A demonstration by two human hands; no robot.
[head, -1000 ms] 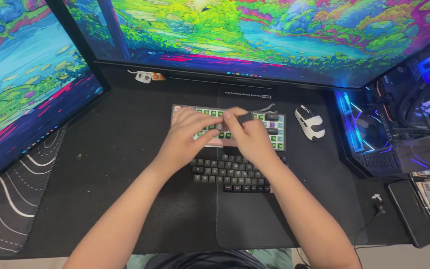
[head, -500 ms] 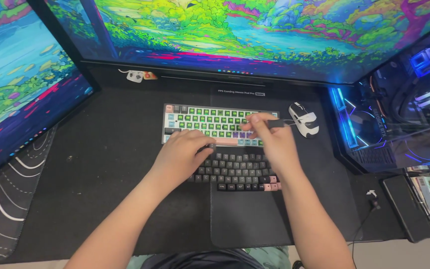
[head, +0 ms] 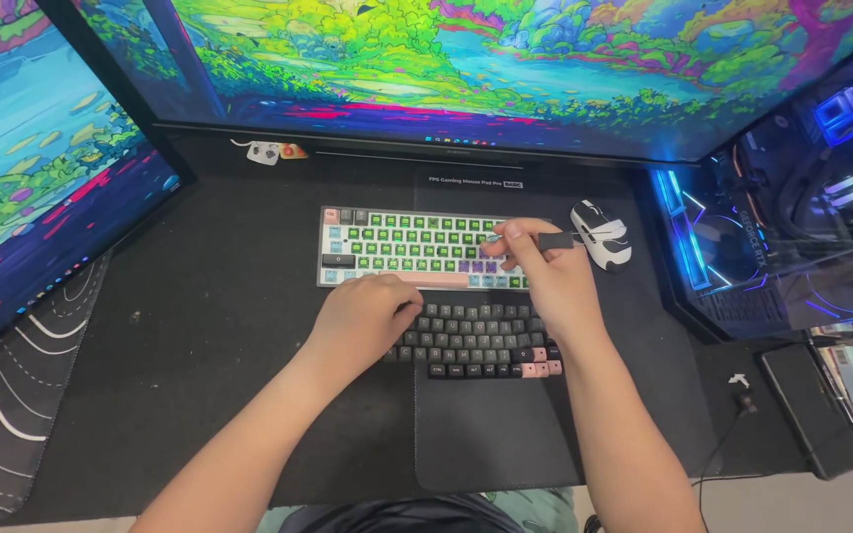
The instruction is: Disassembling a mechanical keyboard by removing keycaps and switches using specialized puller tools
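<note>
- Keycaps [head: 476,339], dark grey with a few pink ones at the near right corner of the group, lay in rows on the black desk mat [head: 229,296], just in front of the keyboard [head: 417,247].
- Most of the keyboard's switches stood bare and green, with only a few caps seated along its left edge.
- Left hand [head: 365,314] rested with fingers curled loosely over the left end of the loose caps, touching them; whether it pinched one could not be told.
- Right hand [head: 540,276] gripped a small dark keycap puller [head: 553,240] between thumb and forefinger, over the keyboard's right edge.
- Judged step: swapping caps, with the board nearly stripped.
- Next move would call for setting the puller squarely over a remaining cap.
- White mouse [head: 601,234] sat just beside the keyboard's right edge.
</note>
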